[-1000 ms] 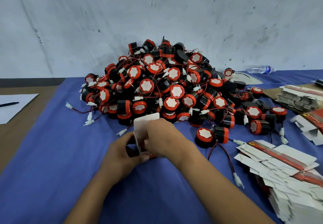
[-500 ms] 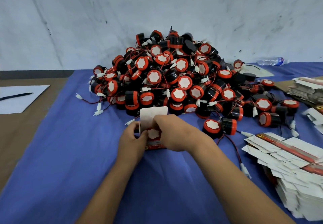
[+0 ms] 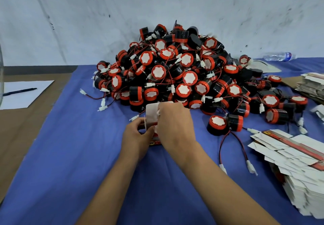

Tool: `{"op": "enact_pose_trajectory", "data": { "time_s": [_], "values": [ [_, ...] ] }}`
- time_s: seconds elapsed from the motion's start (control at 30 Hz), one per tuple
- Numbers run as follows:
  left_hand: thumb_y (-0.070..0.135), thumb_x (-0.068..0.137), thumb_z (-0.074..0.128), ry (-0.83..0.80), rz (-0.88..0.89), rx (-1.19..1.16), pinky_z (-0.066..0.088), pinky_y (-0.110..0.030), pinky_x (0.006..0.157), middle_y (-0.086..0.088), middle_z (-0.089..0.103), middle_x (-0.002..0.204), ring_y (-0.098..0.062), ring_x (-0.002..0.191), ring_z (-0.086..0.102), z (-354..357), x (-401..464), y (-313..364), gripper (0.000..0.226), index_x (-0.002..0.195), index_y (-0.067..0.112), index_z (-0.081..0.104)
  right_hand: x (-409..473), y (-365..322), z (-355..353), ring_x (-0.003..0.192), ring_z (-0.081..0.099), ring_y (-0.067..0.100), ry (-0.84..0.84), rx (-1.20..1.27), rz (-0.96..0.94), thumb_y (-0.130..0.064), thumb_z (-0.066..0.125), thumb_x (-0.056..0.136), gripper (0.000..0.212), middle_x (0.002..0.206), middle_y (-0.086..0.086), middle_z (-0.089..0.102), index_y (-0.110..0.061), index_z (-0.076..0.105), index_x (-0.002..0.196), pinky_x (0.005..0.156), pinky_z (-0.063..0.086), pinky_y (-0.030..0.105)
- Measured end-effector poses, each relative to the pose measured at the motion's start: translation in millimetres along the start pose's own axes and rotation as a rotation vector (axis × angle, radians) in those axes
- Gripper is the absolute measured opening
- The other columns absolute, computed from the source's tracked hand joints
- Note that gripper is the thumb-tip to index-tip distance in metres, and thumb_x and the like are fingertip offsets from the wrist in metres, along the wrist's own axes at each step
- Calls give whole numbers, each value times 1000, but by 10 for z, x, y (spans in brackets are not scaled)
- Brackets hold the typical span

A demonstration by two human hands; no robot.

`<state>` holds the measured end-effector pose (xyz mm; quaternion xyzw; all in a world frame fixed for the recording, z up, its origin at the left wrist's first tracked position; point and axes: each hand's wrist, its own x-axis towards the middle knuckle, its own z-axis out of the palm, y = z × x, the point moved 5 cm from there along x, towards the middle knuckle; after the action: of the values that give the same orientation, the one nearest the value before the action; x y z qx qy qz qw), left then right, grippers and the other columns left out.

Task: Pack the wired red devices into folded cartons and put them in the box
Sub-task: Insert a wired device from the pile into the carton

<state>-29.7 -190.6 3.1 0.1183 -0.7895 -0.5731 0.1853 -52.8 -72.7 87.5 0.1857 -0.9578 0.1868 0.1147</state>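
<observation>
Since a second ago: carton (image 3: 152,115) raised slightly off the worktop (image 3: 70,154) and drawn nearer the pile; right hand (image 3: 174,124) shifted further over the carton's mouth; left hand (image 3: 135,137) kept on the carton's left side.

Item in hand: one small folded carton, white flap upright, red printed panel showing low between the two hands. Held upright just in front of the pile of wired red devices (image 3: 175,70), probably to keep the mouth open for loading. A white connector peeks out at the right hand's fingertips; device itself hidden, likely going in or already inside.

Left hand: fingers curled round the carton's left wall, thumb on the near face, steadying it.
Right hand: fingers bent over the carton's top and pinching at the flap or wire; cannot tell which.

Carton position: between both sets of fingers, touching each.

Stock: flat unfolded cartons (image 3: 298,163) stacked at right, within reach; loose devices with trailing wires between stack and pile.

Also present: sheet of paper (image 3: 22,93) with pen (image 3: 19,91) far left; water bottle (image 3: 278,56) at back right. Destination box not in view.
</observation>
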Motion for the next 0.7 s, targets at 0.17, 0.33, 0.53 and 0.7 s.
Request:
{"op": "enact_pose_trajectory", "data": {
  "time_s": [0.17,0.33,0.53,0.7],
  "values": [
    [13,93,71,-18,-4,-44,53,-31,61,6,74,78,-17,73,69,13,6,-26,11,91,24,71,-62,-49,206,85,61,23,-50,-49,16,-13,58,96,9,101,7,69,-16,66,99,66,39,30],
    [6,90,71,-29,-3,-68,59,-30,66,4,77,87,-15,81,73,9,18,-26,18,102,20,73,-49,0,325,107,58,27,-158,66,-46,-17,56,95,24,121,6,63,-17,67,116,96,46,35],
    [10,91,58,-54,-104,-204,53,-41,78,-12,73,90,-25,85,66,18,32,-16,12,94,12,70,-122,-11,434,125,42,21,-196,355,87,-36,44,95,28,123,6,54,-23,62,111,121,24,46],
    [3,106,46,-71,-19,-51,52,-31,73,1,65,80,-16,79,61,48,-6,8,27,90,15,64,-30,-47,469,125,50,12,-75,443,220,-66,36,100,57,105,2,72,-27,77,95,121,27,42]
  ]
}}
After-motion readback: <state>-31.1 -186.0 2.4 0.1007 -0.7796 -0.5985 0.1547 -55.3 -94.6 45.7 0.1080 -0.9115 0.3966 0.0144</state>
